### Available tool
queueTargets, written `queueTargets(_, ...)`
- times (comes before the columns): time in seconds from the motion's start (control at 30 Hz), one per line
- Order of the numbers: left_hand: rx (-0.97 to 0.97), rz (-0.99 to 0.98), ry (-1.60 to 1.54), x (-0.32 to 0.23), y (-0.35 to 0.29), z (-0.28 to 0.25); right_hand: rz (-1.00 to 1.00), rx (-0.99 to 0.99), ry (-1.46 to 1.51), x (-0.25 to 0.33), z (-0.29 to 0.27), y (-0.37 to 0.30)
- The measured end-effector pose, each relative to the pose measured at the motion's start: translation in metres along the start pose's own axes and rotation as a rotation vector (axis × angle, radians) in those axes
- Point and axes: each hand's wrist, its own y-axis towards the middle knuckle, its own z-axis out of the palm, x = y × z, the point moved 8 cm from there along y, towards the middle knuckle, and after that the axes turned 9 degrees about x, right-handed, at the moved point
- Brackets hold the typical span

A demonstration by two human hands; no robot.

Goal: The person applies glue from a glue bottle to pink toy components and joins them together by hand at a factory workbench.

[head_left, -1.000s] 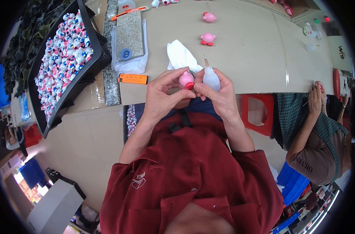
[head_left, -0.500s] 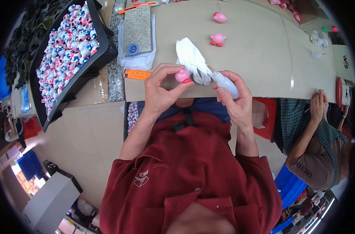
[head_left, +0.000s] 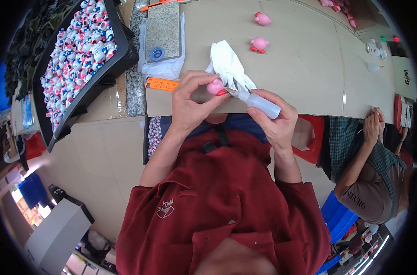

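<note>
Between the thumb and fingers of my left hand [head_left: 189, 103] is a small round pink figurine [head_left: 214, 87] with a red foot. My right hand [head_left: 278, 120] is closed around a translucent squeeze bottle [head_left: 263, 106] with a narrow nozzle. The bottle lies tilted, its tip pointing left at the figurine's red part; whether they touch I cannot tell. Just beyond my hands, a white glove [head_left: 227, 64] rests on the table. Two more pink figurines, a nearer one [head_left: 260, 44] and a farther one [head_left: 263, 19], stand farther back.
At the left, a black tray [head_left: 126, 52] holds many small white, pink and blue figures. A stone slab [head_left: 163, 34] with a blue ring [head_left: 157, 53] lies beside it, near an orange strip [head_left: 161, 85]. Another person [head_left: 371, 151] sits at the right, hands together at the table edge.
My right hand has tipped the bottle over to the left, and its nozzle has come up to the figurine. The left hand keeps its hold, barely shifted.
</note>
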Motion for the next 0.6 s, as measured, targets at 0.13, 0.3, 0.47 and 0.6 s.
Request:
queueTargets(0.13, 0.008, 0.010, 0.027, -0.0013, 0.0004, -0.0001, -0.003, 0.000, -0.018, 0.0004, 0.0036, 0.0015)
queueTargets(0.3, 0.010, 0.013, 0.038, -0.0026, 0.0011, 0.0001, 0.033, 0.001, -0.022, -0.0034, 0.0049, 0.0015)
queueTargets(0.47, 0.004, 0.008, 0.019, -0.0007, 0.0012, 0.0002, 0.026, -0.001, -0.016, -0.0031, 0.0047, 0.0025)
queueTargets(0.6, -0.002, 0.003, 0.029, -0.0017, 0.0017, 0.0001, 0.043, -0.003, 0.016, -0.0059, 0.0048, 0.0016)
